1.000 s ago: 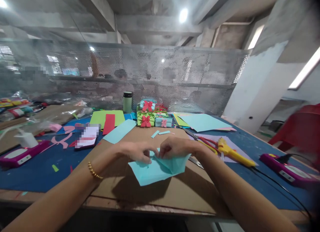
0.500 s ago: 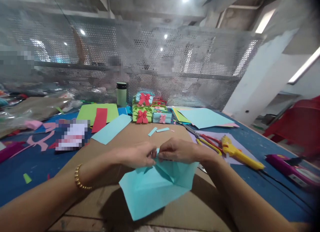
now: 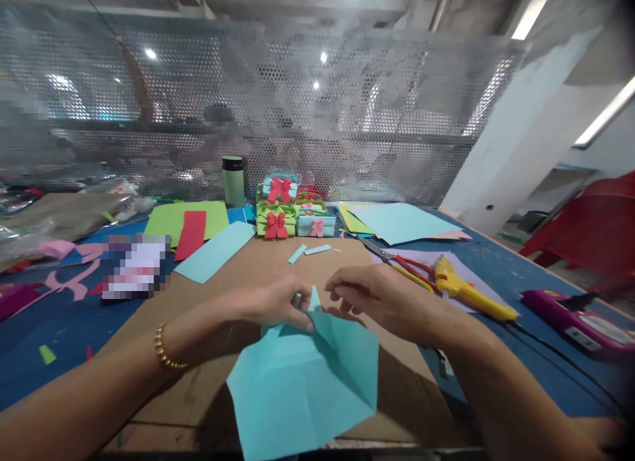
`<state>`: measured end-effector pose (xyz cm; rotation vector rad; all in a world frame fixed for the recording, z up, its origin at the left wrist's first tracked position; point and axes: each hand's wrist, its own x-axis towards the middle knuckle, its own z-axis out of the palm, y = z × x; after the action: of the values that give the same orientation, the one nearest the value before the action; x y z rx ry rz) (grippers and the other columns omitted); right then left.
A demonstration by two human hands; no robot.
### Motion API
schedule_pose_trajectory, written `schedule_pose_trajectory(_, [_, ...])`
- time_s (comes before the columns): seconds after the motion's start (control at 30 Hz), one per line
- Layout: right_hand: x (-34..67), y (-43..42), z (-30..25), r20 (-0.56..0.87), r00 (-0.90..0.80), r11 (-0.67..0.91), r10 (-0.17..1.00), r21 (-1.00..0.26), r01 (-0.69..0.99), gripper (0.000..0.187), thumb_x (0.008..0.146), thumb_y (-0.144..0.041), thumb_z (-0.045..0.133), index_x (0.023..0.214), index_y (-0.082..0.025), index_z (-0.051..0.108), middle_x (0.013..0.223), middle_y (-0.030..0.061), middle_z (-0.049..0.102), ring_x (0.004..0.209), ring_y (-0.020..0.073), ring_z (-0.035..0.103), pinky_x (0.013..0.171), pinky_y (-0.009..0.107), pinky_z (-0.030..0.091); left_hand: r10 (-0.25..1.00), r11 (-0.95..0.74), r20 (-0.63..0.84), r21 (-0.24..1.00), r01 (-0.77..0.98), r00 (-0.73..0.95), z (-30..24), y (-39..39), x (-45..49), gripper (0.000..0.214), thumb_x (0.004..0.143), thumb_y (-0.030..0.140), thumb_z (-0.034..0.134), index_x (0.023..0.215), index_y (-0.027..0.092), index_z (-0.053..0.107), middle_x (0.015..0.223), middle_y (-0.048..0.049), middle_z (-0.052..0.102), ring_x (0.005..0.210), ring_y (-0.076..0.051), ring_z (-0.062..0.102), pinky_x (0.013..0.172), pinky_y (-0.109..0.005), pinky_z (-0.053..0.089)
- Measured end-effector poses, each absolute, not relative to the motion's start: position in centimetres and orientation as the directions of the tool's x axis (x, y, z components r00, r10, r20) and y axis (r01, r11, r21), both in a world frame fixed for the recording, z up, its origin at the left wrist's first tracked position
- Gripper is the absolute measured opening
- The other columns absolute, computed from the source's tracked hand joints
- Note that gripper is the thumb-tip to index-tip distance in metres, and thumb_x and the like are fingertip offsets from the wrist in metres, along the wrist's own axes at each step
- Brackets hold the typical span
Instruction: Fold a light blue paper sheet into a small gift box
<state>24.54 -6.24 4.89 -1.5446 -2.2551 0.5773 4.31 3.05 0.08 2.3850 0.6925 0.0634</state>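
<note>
The left hand [image 3: 285, 303], at the centre of the frame, pinches the upper edge of a turquoise sheet [image 3: 302, 388] between thumb and bent fingers. The right hand [image 3: 370, 295], just right of centre, is loosely curled with its fingers unclenched and seems to grip nothing; whether its fingertips brush the sheet's edge cannot be told. The sheet fills the lower middle of the frame, tilted towards the viewer above the cardboard [image 3: 258, 262] on the table [image 3: 30, 335], creased, with a small peak at its top. It looks like paper or thin card: very light, fairly stiff along its folds, floppy across the broad panel, easily dented or torn. The folded upper edge seems the best hold, with a gentle fingertip pinch.
</note>
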Motion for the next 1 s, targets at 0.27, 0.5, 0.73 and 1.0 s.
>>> schedule_pose_trajectory(0.27, [26.2, -8.1, 1.5, -0.003, -0.370, 0.294, 0.929, -0.598, 0.746, 0.020, 0.090, -0.022, 0.050, 0.096, -0.018, 0.069, 0.083, 0.0031, 0.070, 0.072, 0.0145, 0.059, 0.062, 0.023, 0.042, 0.431, -0.726, -0.079, 0.562, 0.397, 0.899, -0.3, 2.8, 4.5, 0.022, 0.077, 0.032, 0.068, 0.097, 0.023, 0.067, 0.080, 0.0013, 0.056, 0.075, -0.015, 0.052, 0.065, -0.024, 0.037])
schedule_pose_trajectory(0.5, [25.5, -10.4, 0.8, 0.019, -0.430, 0.376, 0.903, -0.523, 0.765, 0.019, 0.092, -0.018, 0.052, 0.076, -0.019, 0.062, 0.074, -0.0011, 0.062, 0.067, 0.0115, 0.051, 0.060, 0.021, 0.039, 0.392, -0.678, -0.023, 0.669, 0.305, 0.920, -1.3, 3.1, 4.1, 0.012, 0.079, 0.023, 0.065, 0.088, 0.020, 0.072, 0.079, 0.0002, 0.055, 0.079, -0.015, 0.052, 0.072, -0.026, 0.040])
schedule_pose_trajectory(0.73, [25.6, -11.9, -1.7, 0.235, -0.476, 0.530, 0.848, -0.409, 0.743, 0.023, 0.092, -0.011, 0.052, 0.096, -0.025, 0.070, 0.088, 0.0015, 0.061, 0.080, 0.0131, 0.053, 0.067, 0.024, 0.039, 0.338, -0.610, -0.034, 0.753, 0.246, 0.941, -0.9, 3.2, 3.2, 0.019, 0.078, 0.010, 0.060, 0.087, 0.020, 0.074, 0.087, -0.0005, 0.048, 0.079, -0.013, 0.048, 0.071, -0.026, 0.039])
schedule_pose_trajectory(1.0, [25.6, -11.7, -2.8, 0.349, -0.505, 0.608, 0.789, -0.328, 0.723, 0.024, 0.093, -0.013, 0.049, 0.104, -0.023, 0.068, 0.092, 0.0040, 0.063, 0.081, 0.0151, 0.054, 0.072, 0.028, 0.043, 0.320, -0.629, -0.046, 0.737, 0.248, 0.946, -0.8, 2.9, 3.3, 0.029, 0.080, 0.012, 0.059, 0.101, 0.027, 0.074, 0.095, -0.0013, 0.046, 0.085, -0.013, 0.049, 0.076, -0.027, 0.040])
